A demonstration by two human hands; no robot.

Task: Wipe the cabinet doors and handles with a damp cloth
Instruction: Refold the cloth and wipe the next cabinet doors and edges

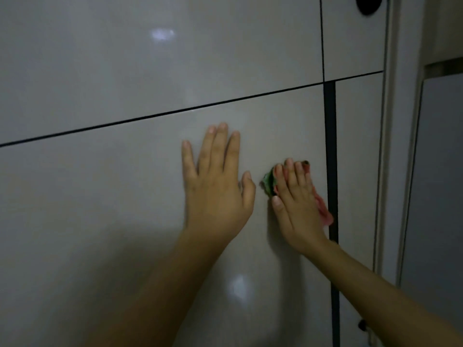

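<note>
Pressing cloth (323,209) beside door edge (330,156)

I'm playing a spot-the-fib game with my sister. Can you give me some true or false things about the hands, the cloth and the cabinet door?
1. The right hand presses a cloth flat against the cabinet door. True.
2. The left hand grips the cloth. False: it lies flat and bare on the door, fingers straight.
3. The cloth is plain white. False: pink and green parts show.
4. A dark vertical strip runs just right of the cloth. True.
5. The two hands overlap. False: a gap of door shows between them.
</note>
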